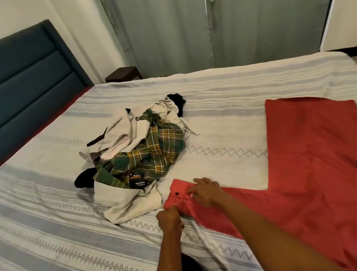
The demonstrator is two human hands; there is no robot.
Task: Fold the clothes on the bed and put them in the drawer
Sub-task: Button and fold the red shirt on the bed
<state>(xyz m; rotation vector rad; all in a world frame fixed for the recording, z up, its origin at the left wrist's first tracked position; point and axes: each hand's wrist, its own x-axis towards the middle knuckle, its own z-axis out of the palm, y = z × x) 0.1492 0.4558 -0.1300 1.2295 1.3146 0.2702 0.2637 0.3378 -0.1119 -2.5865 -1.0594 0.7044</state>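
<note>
Your red shirt [314,160] lies spread flat across the right side of the bed [48,240], one sleeve reaching toward the lower middle of the frame, where both your hands are working its cuff. Your left hand [169,218] grips the near edge of the cuff with curled fingers; your right hand [205,191] pinches the cuff's far edge, just right of a dark button [176,193]. The remaining clothes sit in a loose pile [137,151] at the centre of the frame: a green plaid piece, some pale garments and something black, all tangled together.

The main risk, as I judge it, is the pile. The cuff touches or nearly touches the pale garment at the pile's near edge, so if you swing the sleeve across the body of the shirt carelessly, you could drag that garment along or catch it in the fold.

A second risk: you hold only the cuff. Lifting from there alone may pull the shirt's body out of its flat lay and wrinkle it, leaving an uneven fold that will not stack neatly in a drawer.

Also watch the shirt's near edge at the lower right of the frame; it appears to run off the bed and could slide down under a tug.

No drawer shows in this view.
</note>
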